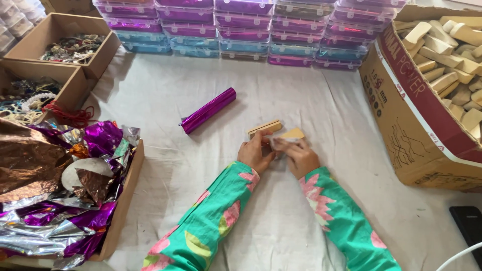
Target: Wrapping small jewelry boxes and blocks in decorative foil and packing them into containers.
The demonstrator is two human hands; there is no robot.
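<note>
My left hand (255,152) and my right hand (299,156) rest close together on the white cloth (281,216), fingers closed around small wooden pieces. A flat wooden block (264,127) lies under my left fingertips. A wedge-shaped wooden piece (292,134) pokes out above my right fingers. A roll of shiny purple foil (208,110) lies on the cloth just up and left of my hands, apart from them. Both sleeves are green with pink flowers.
A large cardboard box (401,125) full of wooden pieces stands at the right. Stacked plastic containers (241,30) line the back. At the left are boxes of beads and trinkets (70,47) and a heap of crumpled foil scraps (55,190).
</note>
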